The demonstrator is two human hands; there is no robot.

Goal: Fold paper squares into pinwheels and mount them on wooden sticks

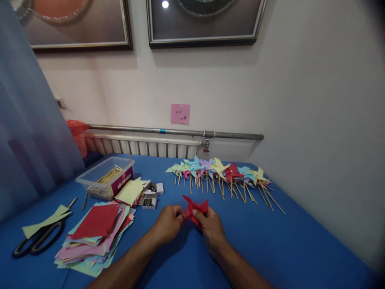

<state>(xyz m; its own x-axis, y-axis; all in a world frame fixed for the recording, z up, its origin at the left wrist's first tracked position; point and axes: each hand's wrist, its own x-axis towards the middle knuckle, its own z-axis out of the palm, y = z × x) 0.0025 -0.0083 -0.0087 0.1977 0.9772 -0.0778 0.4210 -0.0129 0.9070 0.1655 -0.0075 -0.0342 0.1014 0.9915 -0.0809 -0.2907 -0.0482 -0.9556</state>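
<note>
A red paper pinwheel, its corners folded in toward the middle, is held above the blue table. My right hand grips it from the right, the thumb pressed on its centre. Against its left edge, my left hand is closed in a pinch; whatever lies between those fingertips is hidden. Left of my hands stand small open boxes of metal pins. Beyond them lies a row of finished pinwheels on wooden sticks, among them a red pinwheel and a yellow pinwheel.
At the left lies a stack of coloured paper squares. Dark-handled scissors are partly under pale green paper strips. A clear plastic box holds wooden sticks. Behind the table run a metal pipe and a radiator.
</note>
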